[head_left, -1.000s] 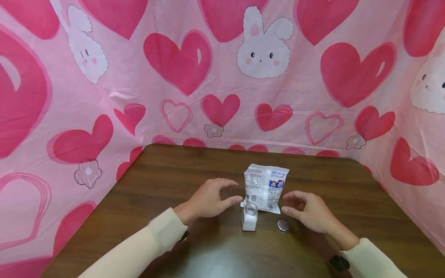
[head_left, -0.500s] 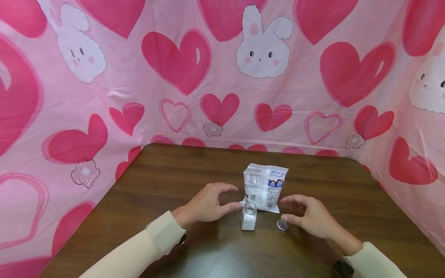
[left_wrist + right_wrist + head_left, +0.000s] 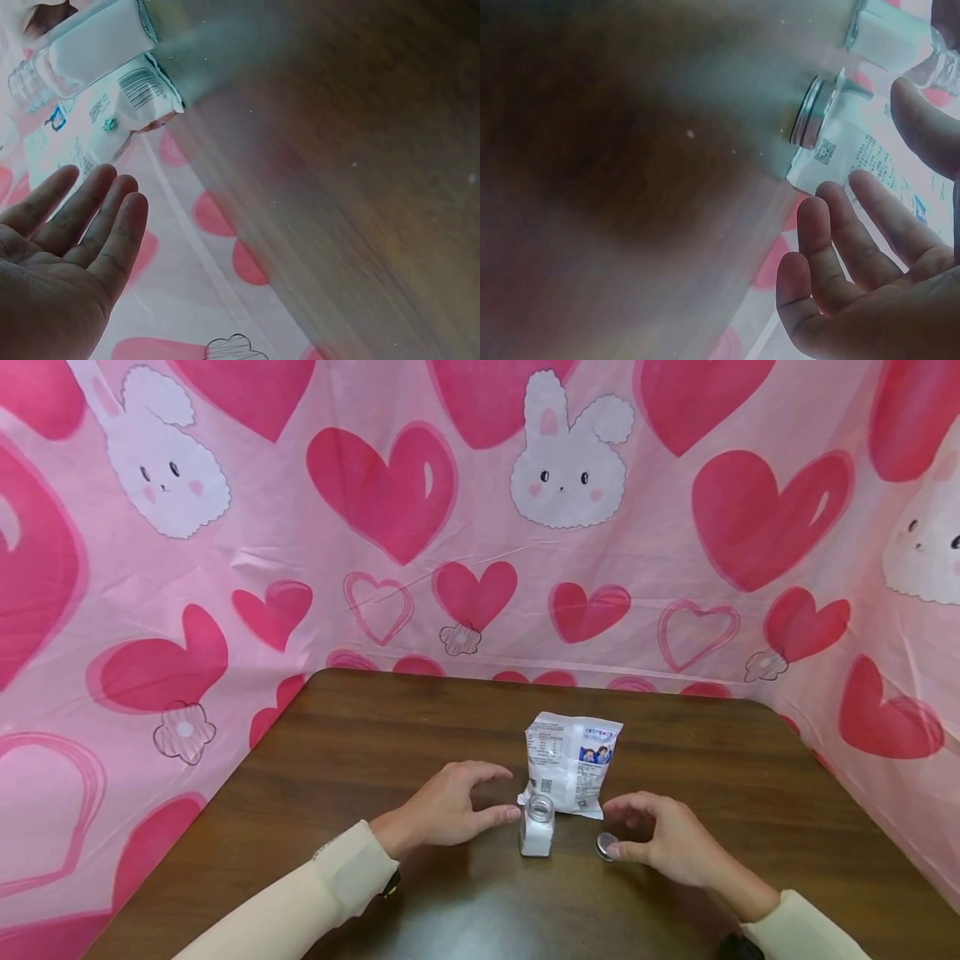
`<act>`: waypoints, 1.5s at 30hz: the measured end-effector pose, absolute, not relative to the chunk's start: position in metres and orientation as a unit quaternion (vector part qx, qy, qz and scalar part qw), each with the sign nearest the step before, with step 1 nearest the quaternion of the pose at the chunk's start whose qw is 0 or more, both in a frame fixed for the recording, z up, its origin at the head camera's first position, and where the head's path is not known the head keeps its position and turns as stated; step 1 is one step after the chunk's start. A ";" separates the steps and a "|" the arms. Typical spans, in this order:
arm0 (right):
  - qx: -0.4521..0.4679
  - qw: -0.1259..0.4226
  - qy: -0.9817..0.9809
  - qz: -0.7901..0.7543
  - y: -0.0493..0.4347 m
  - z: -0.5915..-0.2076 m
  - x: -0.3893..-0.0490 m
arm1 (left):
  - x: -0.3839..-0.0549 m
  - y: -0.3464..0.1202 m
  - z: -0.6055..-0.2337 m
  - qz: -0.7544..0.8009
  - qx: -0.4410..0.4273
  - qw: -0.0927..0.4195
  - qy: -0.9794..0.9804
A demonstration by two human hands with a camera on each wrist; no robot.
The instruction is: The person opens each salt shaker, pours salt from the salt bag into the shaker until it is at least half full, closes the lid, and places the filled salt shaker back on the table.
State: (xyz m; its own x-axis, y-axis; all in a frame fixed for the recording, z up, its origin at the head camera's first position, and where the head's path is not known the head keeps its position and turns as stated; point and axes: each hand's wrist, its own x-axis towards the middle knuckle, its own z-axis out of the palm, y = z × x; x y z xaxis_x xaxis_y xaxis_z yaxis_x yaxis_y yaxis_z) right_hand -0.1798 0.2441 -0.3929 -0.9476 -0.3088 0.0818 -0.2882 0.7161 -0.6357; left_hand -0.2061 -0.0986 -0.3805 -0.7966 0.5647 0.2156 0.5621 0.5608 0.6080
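Observation:
A small clear glass jar [image 3: 537, 837] stands upright and uncapped on the table, with white contents inside. Its round metal lid [image 3: 606, 847] lies on the table to the jar's right. Behind the jar a white printed packet [image 3: 572, 764] is propped up. My left hand [image 3: 456, 806] hovers left of the jar, fingers spread and relaxed, holding nothing. Beside the lid is my right hand [image 3: 667, 839], its thumb by the lid's near edge in the head view. In the right wrist view a gap shows between the fingers [image 3: 814, 225] and the lid [image 3: 814, 112].
All of this rests on a dark brown wooden table [image 3: 420, 718]. Pink cloth [image 3: 480, 543] printed with hearts and rabbits hangs behind the table and along both sides. A dark band [image 3: 392, 883] circles the left wrist.
My right hand has moved down and slightly left, bringing its thumb to the lid. The left hand has sunk slightly. Jar, packet and lid stay in place.

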 end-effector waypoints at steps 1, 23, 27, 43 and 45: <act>-0.161 0.017 0.926 -0.342 0.244 -0.394 -0.180 | -0.206 -0.098 -0.381 0.343 0.320 0.001 0.883; -0.193 0.040 0.926 -0.323 0.241 -0.404 -0.177 | -0.202 -0.096 -0.384 0.337 0.318 -0.001 0.886; -0.199 0.040 0.926 -0.318 0.239 -0.404 -0.177 | -0.201 -0.096 -0.384 0.333 0.320 -0.002 0.887; -0.209 0.039 0.928 -0.307 0.235 -0.402 -0.176 | -0.199 -0.093 -0.385 0.343 0.325 0.018 0.881; -0.209 0.040 0.924 -0.316 0.235 -0.400 -0.176 | -0.199 -0.092 -0.385 0.343 0.330 0.015 0.879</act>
